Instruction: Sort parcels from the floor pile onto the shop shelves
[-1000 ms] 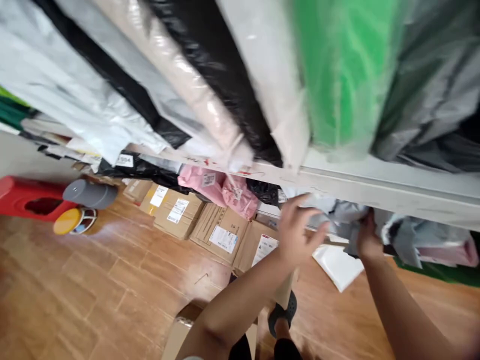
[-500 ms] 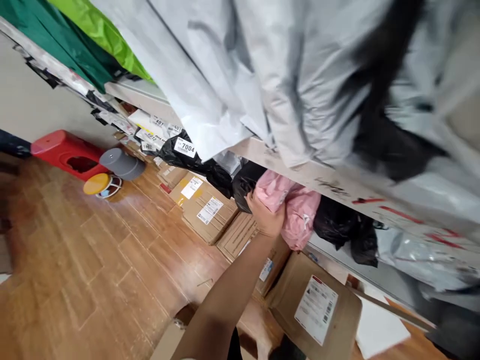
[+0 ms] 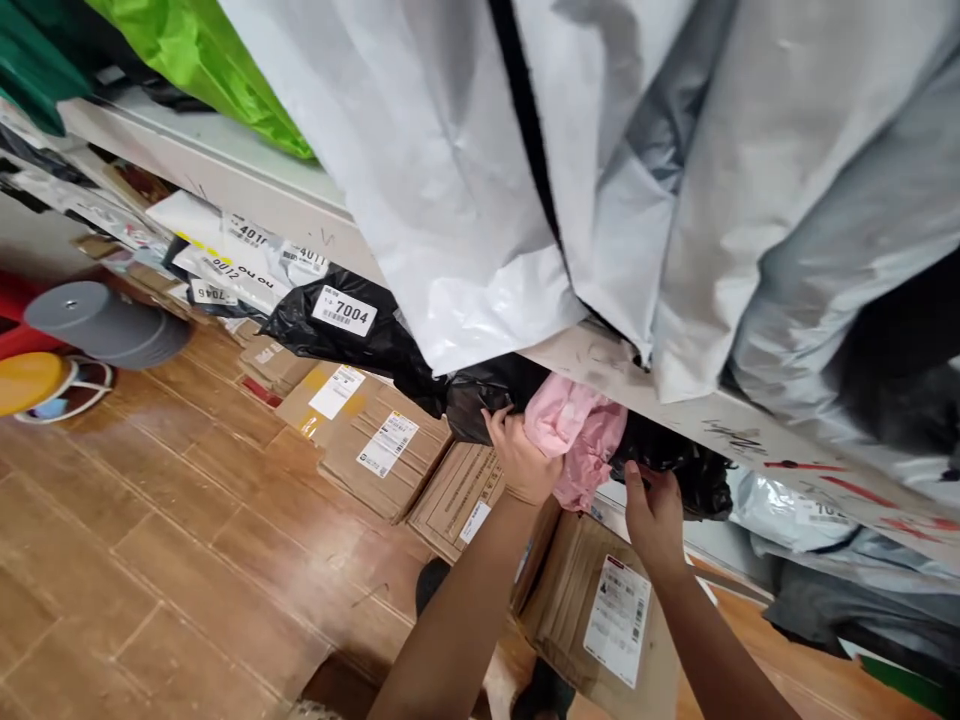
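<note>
The pink bag (image 3: pixel 576 425) touched my left grip (image 3: pixel 523 465), whose closing I couldn't tell; my right grip (image 3: pixel 658 520) stood parted at a black bag (image 3: pixel 701 480) on the shelf (image 3: pixel 724 550), above the floor (image 3: pixel 225 500).

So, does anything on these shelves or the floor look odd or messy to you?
Mildly: one small label looks upside down, unlike the 7004 label; scribbles mar the shelf edge; pale bags droop over it; the pink bag against the left hand looks crumpled. No spill shows.

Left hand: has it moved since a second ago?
Yes, the left hand moved leftward, from right of the red-edged box label to left of it.
</note>
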Demonstrator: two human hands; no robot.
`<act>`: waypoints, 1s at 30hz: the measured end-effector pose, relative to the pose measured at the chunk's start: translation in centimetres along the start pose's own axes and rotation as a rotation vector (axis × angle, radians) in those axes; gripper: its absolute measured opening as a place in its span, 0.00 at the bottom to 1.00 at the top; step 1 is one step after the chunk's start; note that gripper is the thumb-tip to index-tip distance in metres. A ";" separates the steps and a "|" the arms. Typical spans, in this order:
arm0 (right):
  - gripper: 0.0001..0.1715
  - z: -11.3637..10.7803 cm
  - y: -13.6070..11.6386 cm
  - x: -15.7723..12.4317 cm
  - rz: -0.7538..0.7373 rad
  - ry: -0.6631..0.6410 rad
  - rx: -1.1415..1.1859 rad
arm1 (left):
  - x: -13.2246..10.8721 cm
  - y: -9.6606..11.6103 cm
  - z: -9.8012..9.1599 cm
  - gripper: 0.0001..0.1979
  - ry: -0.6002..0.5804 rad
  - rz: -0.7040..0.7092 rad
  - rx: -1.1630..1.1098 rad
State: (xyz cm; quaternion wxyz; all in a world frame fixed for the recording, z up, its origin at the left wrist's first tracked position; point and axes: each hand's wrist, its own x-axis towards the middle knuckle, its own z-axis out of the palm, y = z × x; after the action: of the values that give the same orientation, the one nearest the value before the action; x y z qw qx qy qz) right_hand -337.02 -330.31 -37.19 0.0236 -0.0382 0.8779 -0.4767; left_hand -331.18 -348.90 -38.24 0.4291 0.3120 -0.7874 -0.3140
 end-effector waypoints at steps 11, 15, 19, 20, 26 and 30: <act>0.43 4.1 3.5 -0.7 0.164 -0.194 -0.078 | -0.4 -0.7 0.4 0.19 0.166 0.024 -0.122; 0.44 5.5 3.9 -1.1 0.095 -0.113 -0.228 | -0.8 -1.7 0.9 0.21 0.130 -0.035 -0.188; 0.28 7.3 5.5 -0.6 0.030 -0.154 -0.131 | -1.0 -3.0 1.3 0.24 0.117 -0.088 -0.251; 0.24 7.7 5.8 -0.3 0.036 -0.166 -0.078 | -0.9 -3.4 1.4 0.25 0.110 -0.089 -0.258; 0.31 9.8 5.3 1.7 0.054 -0.155 0.131 | -0.1 -5.5 0.7 0.26 -0.044 -0.140 -0.249; 0.35 11.6 3.7 2.0 0.027 -0.219 0.169 | 2.3 -6.8 -0.8 0.29 0.085 -0.088 -0.293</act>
State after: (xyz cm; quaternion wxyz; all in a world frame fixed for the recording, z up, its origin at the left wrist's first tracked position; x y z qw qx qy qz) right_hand -338.32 -338.17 -46.60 0.1288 -0.0759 0.8274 -0.5414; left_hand -329.96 -354.96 -42.04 0.4887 0.2932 -0.7000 -0.4303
